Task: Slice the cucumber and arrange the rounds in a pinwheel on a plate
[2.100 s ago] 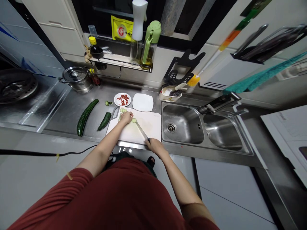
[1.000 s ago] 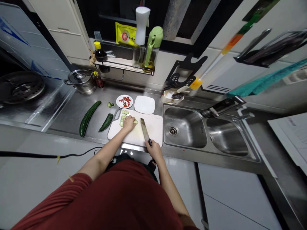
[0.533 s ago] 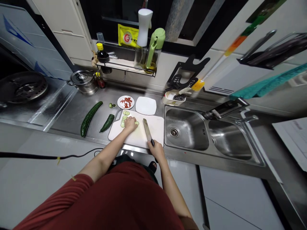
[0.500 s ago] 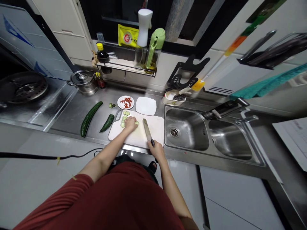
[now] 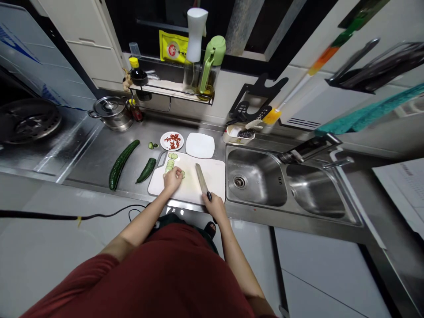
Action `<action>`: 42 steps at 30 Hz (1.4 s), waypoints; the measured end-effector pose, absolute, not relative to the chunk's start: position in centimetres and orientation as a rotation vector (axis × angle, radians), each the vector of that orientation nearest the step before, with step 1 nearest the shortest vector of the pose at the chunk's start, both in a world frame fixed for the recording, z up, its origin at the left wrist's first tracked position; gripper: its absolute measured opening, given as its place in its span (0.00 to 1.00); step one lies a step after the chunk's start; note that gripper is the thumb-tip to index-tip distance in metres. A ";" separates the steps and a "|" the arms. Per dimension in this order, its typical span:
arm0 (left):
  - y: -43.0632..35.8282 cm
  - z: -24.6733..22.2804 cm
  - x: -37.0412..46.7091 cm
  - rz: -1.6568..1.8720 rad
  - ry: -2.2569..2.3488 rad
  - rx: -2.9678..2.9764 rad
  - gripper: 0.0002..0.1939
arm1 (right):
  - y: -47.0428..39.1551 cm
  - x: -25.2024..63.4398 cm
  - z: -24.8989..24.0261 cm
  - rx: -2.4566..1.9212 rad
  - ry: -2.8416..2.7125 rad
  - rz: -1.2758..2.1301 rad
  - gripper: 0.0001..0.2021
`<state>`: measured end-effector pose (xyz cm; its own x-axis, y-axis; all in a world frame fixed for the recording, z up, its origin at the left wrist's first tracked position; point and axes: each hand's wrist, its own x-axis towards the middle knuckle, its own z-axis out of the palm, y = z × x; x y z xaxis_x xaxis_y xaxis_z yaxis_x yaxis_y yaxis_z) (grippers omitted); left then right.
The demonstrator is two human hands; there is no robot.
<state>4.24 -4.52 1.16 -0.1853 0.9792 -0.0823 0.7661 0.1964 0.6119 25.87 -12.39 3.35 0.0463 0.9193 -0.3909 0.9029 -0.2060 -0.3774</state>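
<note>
My left hand (image 5: 172, 179) is over the left half of the white cutting board (image 5: 215, 176), its fingers curled together at a cucumber slice (image 5: 183, 174). A row of pale green cucumber slices (image 5: 170, 164) lies on the board just beyond that hand, partly hidden by it. With my right hand (image 5: 213, 206) I grip the black handle of a kitchen knife (image 5: 201, 177), whose blade points away from me above the board. Left of the board lie a cut cucumber piece (image 5: 146, 170) and a whole cucumber (image 5: 123, 164).
Behind the board stand a plate of chopped red pieces (image 5: 172, 141) and a white plate (image 5: 200, 145). Small cucumber ends (image 5: 153, 145) lie nearby. A double sink (image 5: 258, 176) adjoins on the right. A lidded pot (image 5: 112, 114) is at the back left, below a shelf of bottles (image 5: 172, 90).
My left hand has moved left and towards me along the board, with a slice at its fingers. The right hand and knife have hardly moved; the view has shifted slightly.
</note>
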 end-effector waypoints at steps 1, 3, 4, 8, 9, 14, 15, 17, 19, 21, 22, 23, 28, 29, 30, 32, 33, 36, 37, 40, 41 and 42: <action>-4.9 1.1 3.8 0.633 2.049 1.607 0.07 | -12.4 25.9 3.3 -2.250 -1.960 0.881 0.24; -5.5 1.0 3.0 0.658 2.119 1.577 0.08 | -12.3 25.9 3.3 -2.246 -1.963 0.880 0.24; -5.7 1.0 2.6 0.669 2.159 1.562 0.08 | -12.3 25.8 3.3 -2.244 -1.965 0.879 0.24; -6.4 1.1 1.2 0.648 2.295 1.482 0.08 | -12.3 25.7 3.3 -2.242 -1.974 0.887 0.24; -6.4 1.1 0.9 0.627 2.317 1.461 0.08 | -12.3 25.6 3.2 -2.244 -1.976 0.890 0.24; -6.6 1.1 0.3 0.556 2.369 1.415 0.09 | -12.2 25.6 3.2 -2.253 -1.993 0.876 0.23; -6.6 1.1 0.2 0.548 2.377 1.414 0.09 | -12.1 25.6 3.2 -2.253 -1.995 0.872 0.23; -6.7 1.2 0.2 0.534 2.396 1.411 0.09 | -12.1 25.6 3.2 -2.259 -1.993 0.878 0.23; -6.8 1.2 0.3 0.534 2.418 1.411 0.11 | -12.0 25.5 3.2 -2.274 -1.984 0.894 0.23; -6.7 1.3 0.6 0.552 2.426 1.430 0.13 | -12.0 25.5 3.2 -2.286 -1.979 0.909 0.24; -6.6 1.3 0.8 0.564 2.421 1.446 0.14 | -12.0 25.5 3.3 -2.289 -1.981 0.914 0.24; -6.5 1.4 1.0 0.577 2.412 1.465 0.14 | -12.0 25.5 3.3 -2.290 -1.984 0.914 0.24; -4.7 1.7 2.3 0.632 2.359 1.531 0.16 | -12.2 25.5 3.4 -2.287 -1.999 0.914 0.25; -4.1 1.8 2.5 0.628 2.358 1.536 0.17 | -12.2 25.4 3.4 -2.289 -1.996 0.921 0.25; -3.5 1.9 2.7 0.617 2.363 1.537 0.18 | -12.2 25.4 3.4 -2.295 -1.990 0.929 0.26; -2.1 2.0 2.7 0.574 2.377 1.540 0.19 | -12.2 25.3 3.5 -2.313 -1.978 0.946 0.25; -1.3 2.0 2.6 0.545 2.392 1.537 0.20 | -12.1 25.3 3.5 -2.321 -1.974 0.952 0.25; 1.0 2.1 2.1 0.471 2.427 1.559 0.23 | -12.0 25.3 3.5 -2.323 -1.981 0.960 0.24; 1.7 2.0 1.8 0.460 2.430 1.584 0.23 | -11.9 25.3 3.4 -2.317 -1.985 0.959 0.24; 3.4 1.9 1.2 0.388 2.446 1.616 0.22 | -11.9 25.4 3.3 -2.304 -1.986 0.955 0.24; 3.8 1.9 1.0 0.358 2.447 1.621 0.22 | -11.9 25.4 3.3 -2.301 -1.986 0.956 0.24; 4.1 1.9 0.8 0.329 2.442 1.628 0.21 | -11.9 25.5 3.2 -2.298 -1.985 0.958 0.25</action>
<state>0.84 4.07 1.87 -0.3800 0.9244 -0.0330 0.8828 0.3731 0.2854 25.47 -11.92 3.23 0.0422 0.8867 -0.4604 0.9121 -0.2223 -0.3445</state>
